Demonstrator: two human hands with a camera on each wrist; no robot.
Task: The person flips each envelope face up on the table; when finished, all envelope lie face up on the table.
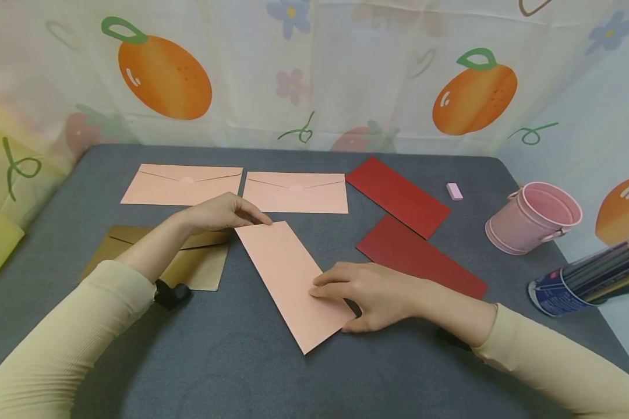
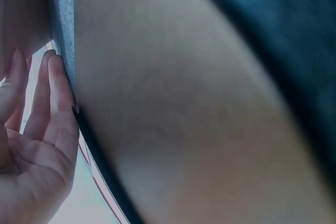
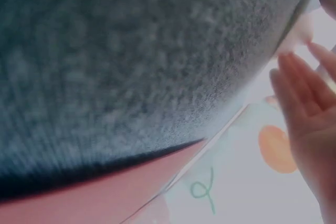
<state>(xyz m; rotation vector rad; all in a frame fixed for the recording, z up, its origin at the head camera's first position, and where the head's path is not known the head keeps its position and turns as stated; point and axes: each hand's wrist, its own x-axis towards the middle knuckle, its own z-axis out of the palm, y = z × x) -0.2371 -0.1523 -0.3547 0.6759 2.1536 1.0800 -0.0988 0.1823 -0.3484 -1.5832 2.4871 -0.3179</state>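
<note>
Two-handed hold on a diagonal, head view; we take 12 o'clock as straight away from the person. The pale pink envelope (image 1: 280,279) shows its plain face over the grey tabletop (image 1: 199,361), and its long axis runs from 11 o'clock to 5 o'clock; whether it lies flat or slightly raised, we cannot tell. The left hand (image 1: 222,212) pinches the far short edge, and from it the envelope's middle lies between 4 and 5 o'clock. The right hand (image 1: 374,295) grasps the near end, its fingertips on the face and its thumb at the near right corner; from it the middle lies toward 9 o'clock. We find the right hand nearer to that middle, and we judge that a turn of the long axis would hinge on the far, left-hand end. About the held piece, we note a flapped pink envelope (image 1: 299,198) at 12 o'clock, a gold envelope (image 1: 204,273) between 9 and 10, and a lower red envelope (image 1: 419,256) between 2 and 3, beyond the right hand.
</note>
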